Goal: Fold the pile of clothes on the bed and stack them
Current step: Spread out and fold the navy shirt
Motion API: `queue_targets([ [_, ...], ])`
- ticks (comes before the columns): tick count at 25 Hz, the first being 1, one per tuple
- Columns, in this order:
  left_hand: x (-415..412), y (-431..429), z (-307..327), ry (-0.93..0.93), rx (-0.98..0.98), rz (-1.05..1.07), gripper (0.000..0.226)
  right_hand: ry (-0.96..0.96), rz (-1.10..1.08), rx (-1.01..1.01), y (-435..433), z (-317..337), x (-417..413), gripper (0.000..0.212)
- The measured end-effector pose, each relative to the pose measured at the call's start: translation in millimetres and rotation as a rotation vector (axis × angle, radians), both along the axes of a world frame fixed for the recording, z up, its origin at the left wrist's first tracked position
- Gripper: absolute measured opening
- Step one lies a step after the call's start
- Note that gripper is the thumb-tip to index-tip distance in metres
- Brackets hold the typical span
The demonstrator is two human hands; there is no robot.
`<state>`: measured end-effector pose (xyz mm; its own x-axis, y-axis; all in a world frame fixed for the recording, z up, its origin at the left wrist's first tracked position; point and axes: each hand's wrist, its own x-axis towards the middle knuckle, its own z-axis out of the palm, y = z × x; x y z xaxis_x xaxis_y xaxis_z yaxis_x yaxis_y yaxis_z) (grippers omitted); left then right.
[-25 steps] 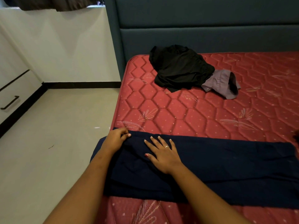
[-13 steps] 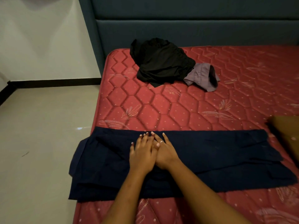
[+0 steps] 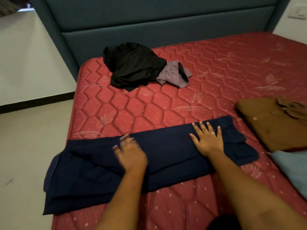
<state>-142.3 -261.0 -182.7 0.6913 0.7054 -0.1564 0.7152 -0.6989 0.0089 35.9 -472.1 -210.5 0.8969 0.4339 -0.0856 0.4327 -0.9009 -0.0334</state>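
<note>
A navy garment (image 3: 167, 151) lies folded into a long strip across the near part of the red mattress (image 3: 149, 110), its left end hanging over the bed's edge. My left hand (image 3: 130, 153) lies flat on its middle, blurred by motion. My right hand (image 3: 208, 138) presses flat with spread fingers near its right end. Farther back sits a crumpled black garment (image 3: 132, 65) with a mauve one (image 3: 174, 74) beside it. A folded brown shirt (image 3: 272, 123) lies at the right.
A pale blue cloth (image 3: 292, 170) shows at the right edge below the brown shirt. The teal padded headboard (image 3: 149, 22) stands behind the bed. Pale floor (image 3: 28, 146) lies to the left, below a white wall.
My hands, side by side on the strip's middle half a second ago, have slid apart, the right one toward the right end. The view has swung right, showing the brown shirt.
</note>
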Motion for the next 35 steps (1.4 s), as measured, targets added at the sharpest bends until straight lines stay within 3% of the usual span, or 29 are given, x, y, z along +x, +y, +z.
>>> queue_targets([
  [4, 59.4, -94.3, 0.1, -0.044, -0.309, -0.251, 0.061, 0.007, 0.033, 0.076, -2.2, -2.8, -0.5, 0.080],
  [7, 56.7, -92.5, -16.4, 0.002, -0.308, -0.231, 0.065, -0.012, 0.027, 0.087, -18.2, -3.3, 15.2, 0.079],
  [12, 54.6, -85.9, -15.5, -0.008, -0.344, -0.236, 0.067, 0.048, -0.220, 0.099, -55.3, -2.2, 42.5, 0.064],
  [17, 52.8, -86.6, -16.3, -0.022, -0.345, -0.257, 0.067, 0.079, -0.532, 0.244, -75.2, 18.1, 31.4, 0.079],
  [19, 51.6, -86.1, -16.1, -0.035, -0.343, -0.276, 0.065, 0.196, -0.646, 0.380, -77.0, 23.7, 36.4, 0.080],
  [21, 46.1, -84.1, -13.7, -0.041, -0.346, -0.307, 0.062, 0.433, -0.736, 0.597, -81.0, 38.0, 47.1, 0.077],
  [23, 37.8, -80.0, -9.2, -0.034, -0.343, -0.318, 0.061, 0.690, -0.780, 0.849, -82.8, 57.2, 51.8, 0.056],
  [25, 31.5, -82.5, -2.8, -0.142, -0.401, -0.310, 0.061, 0.746, -0.708, 0.952, -77.2, 83.6, 45.7, 0.020],
  [27, 28.6, -89.9, 4.4, -0.409, -0.648, -0.217, 0.053, 0.641, -0.563, 0.995, -61.0, 106.0, 43.2, 0.020],
  [30, 20.6, -92.9, 30.4, -0.755, -1.278, 0.178, 0.040, 0.446, -0.287, 0.825, -9.8, 142.3, 4.7, 0.047],
  [32, 15.5, -81.1, 39.8, -0.864, -1.625, 0.424, 0.053, 0.499, -0.120, 0.777, 30.6, 147.8, -32.5, 0.059],
  [34, 8.3, -64.3, 46.0, -0.950, -1.775, 0.532, 0.067, 0.710, -0.067, 0.825, 58.0, 137.6, -64.2, 0.057],
  [35, 5.5, -59.3, 43.8, -0.945, -1.741, 0.529, 0.066, 0.659, -0.091, 0.853, 64.9, 125.4, -71.7, 0.047],
])
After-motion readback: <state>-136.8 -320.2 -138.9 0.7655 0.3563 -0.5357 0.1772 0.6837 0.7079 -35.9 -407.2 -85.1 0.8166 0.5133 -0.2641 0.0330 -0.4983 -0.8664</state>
